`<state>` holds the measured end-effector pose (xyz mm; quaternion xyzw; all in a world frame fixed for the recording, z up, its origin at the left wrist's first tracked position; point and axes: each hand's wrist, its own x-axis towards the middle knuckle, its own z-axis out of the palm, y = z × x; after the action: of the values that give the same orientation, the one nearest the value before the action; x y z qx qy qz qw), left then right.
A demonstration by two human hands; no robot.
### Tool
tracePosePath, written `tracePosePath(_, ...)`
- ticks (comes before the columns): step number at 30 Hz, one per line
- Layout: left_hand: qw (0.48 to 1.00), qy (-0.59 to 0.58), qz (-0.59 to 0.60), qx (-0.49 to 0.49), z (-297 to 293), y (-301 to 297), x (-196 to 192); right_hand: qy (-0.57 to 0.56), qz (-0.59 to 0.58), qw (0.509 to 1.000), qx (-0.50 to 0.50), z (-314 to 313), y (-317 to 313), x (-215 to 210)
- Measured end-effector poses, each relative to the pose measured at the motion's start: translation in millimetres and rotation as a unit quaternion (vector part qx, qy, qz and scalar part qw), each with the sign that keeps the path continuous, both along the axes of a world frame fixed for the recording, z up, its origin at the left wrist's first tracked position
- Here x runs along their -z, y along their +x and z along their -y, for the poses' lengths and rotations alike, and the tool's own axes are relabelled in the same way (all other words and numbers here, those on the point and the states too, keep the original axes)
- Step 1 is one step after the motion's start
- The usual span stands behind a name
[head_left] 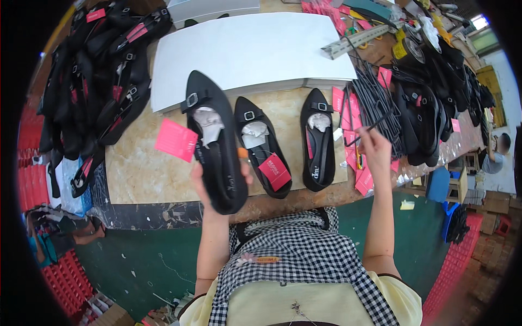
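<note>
My left hand (199,182) is wrapped round the heel of a black pointed flat shoe (227,163), raised over the table's near side. The shoe has a square buckle on its bow, crumpled white paper in the toe and a pink tag (177,140) hanging at its left. Beside it a second buckled flat (266,168) lies with a pink tag (275,171) across it. Farther right rests a third flat (317,157), also stuffed with paper. My right hand (375,146) is closed in a pinch on a thin black stick (374,127), next to a bundle of similar sticks (380,98).
A stack of white sheets (250,49) covers the table's middle back. Black shoes are heaped at left (98,70) and right (421,114). Loose pink tags (350,111) lie near the sticks. A metal angle bar (359,42) crosses the back right. Another person (495,157) is far right.
</note>
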<state>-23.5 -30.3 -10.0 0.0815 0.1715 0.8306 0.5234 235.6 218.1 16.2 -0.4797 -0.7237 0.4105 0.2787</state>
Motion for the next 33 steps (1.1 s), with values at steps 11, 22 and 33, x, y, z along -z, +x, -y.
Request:
tracePosePath(11, 0.944, -0.234, -0.195, -0.127, -15, 9, -8, -0.055, 0.015, 0.950, -0.306, 98, -94, -82)
tracePosePath(22, 0.873, -0.264, -0.357, -0.202, -1, 13, 10, 0.022, -0.024, 0.943, -0.330, 119, -137, -79)
tracePosePath(33, 0.903, -0.362, -0.136, -0.186, -2, 37, 4, 0.070, 0.004, 0.924, -0.377, 138, -152, -38)
